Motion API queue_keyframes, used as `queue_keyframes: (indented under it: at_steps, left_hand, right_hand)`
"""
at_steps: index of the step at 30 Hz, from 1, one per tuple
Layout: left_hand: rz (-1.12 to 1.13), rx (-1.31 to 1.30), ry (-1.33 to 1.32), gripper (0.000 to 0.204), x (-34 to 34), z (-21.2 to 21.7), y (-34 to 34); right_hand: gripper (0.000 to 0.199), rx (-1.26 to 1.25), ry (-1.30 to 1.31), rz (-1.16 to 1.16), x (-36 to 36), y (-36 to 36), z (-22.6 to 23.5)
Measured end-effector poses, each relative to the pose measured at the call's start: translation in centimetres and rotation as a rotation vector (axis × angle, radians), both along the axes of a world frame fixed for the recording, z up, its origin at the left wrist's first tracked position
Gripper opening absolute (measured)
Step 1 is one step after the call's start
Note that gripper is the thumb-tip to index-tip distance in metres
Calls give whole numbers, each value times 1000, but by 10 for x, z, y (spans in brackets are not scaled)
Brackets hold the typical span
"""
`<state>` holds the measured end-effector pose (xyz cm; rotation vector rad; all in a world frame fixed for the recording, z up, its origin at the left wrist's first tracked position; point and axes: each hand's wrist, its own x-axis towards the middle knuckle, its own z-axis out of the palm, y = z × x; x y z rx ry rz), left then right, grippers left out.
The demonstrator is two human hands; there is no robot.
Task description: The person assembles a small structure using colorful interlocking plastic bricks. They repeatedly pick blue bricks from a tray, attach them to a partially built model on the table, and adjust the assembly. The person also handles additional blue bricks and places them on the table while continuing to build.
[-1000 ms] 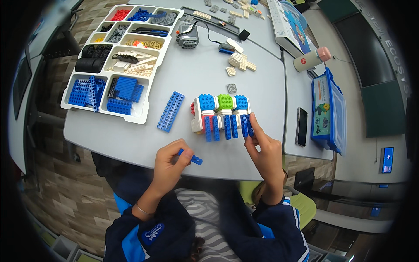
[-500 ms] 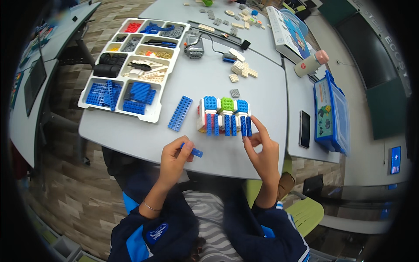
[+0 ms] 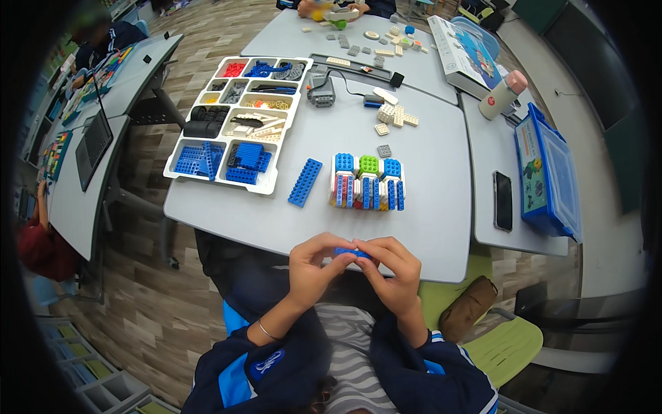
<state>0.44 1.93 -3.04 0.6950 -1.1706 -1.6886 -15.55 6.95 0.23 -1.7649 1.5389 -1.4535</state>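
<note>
Close to the table's front edge, my left hand (image 3: 314, 270) and my right hand (image 3: 394, 276) meet around a small blue building-brick strip (image 3: 354, 253). The fingertips of both hands pinch it and cover part of it. Beyond them on the table stands a brick-built block (image 3: 369, 183), white with blue and green studded tops and narrow blue strips upright along its front. A long blue studded plate (image 3: 305, 183) lies flat to its left, apart from both hands.
A white sorting tray (image 3: 284, 148) of bricks stands at the left. Behind are a grey motor box (image 3: 321, 91) with a cable, white bricks (image 3: 387, 112) and a grey plate (image 3: 385, 150). On the right are a phone (image 3: 503, 200), a bottle (image 3: 498, 100) and a blue bin (image 3: 545, 172).
My right hand has left the front of the brick-built block and come to the blue strip. Both hands now hold the strip together, and the whole view has shifted somewhat.
</note>
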Motion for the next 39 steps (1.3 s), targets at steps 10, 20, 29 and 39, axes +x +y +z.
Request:
queue_keyframes:
  at_steps: [10, 20, 29, 39]
  left_hand:
    - [-60, 60, -213, 41, 4, -1, -54]
    - [-122, 161, -110, 56, -6, 0, -69]
    - [-200, 162, -98, 45, -3, -2, -76]
    - [-202, 281, -121, 36, -5, 4, -77]
  right_hand:
    - [23, -189, 254, -117, -28, -41, 4]
    - [26, -194, 398, -64, -25, -70, -6]
    - [31, -125, 473, -23, -25, -74, 1]
    - [41, -65, 554, 49, -30, -75, 5]
